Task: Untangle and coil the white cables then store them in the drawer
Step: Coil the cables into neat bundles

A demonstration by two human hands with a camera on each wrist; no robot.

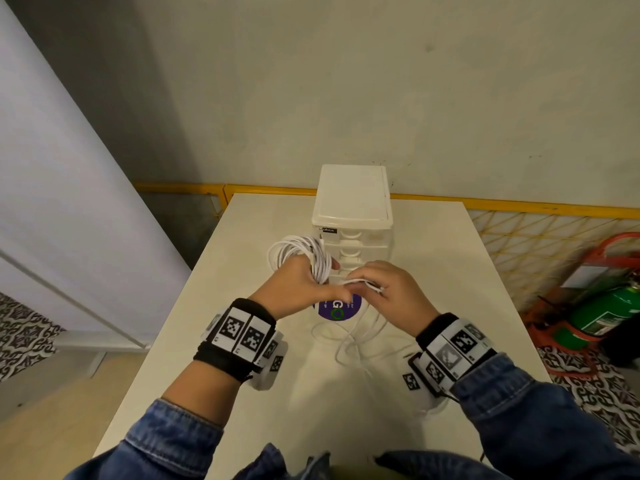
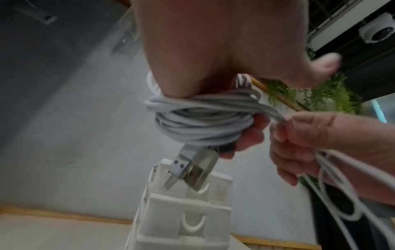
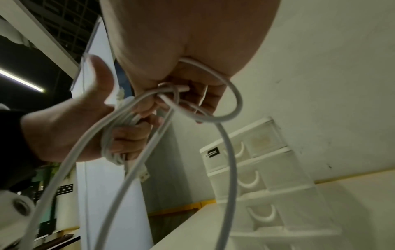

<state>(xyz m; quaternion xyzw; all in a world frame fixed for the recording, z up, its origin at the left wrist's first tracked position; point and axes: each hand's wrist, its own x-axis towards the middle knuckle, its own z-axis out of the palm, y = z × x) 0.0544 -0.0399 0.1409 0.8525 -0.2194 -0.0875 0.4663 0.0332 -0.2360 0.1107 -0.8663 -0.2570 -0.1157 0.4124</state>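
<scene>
My left hand [image 1: 304,282] grips a coil of white cable [image 1: 298,252] wound in several loops, held above the table in front of the drawer unit. In the left wrist view the coil [image 2: 203,121] wraps my fingers, and two USB plugs [image 2: 190,169] hang below it. My right hand [image 1: 381,289] pinches loose strands of white cable [image 1: 360,281] just right of the coil. In the right wrist view a loop of cable [image 3: 230,101] curls round my right fingers [image 3: 200,101]. More slack cable [image 1: 349,341] lies tangled on the table under my hands.
A white plastic drawer unit [image 1: 353,216] with several shut drawers stands at the table's [image 1: 263,403] far edge. A purple round sticker [image 1: 337,308] lies on the table beneath my hands. A yellow mesh fence [image 1: 540,237] and a green extinguisher [image 1: 602,313] are to the right.
</scene>
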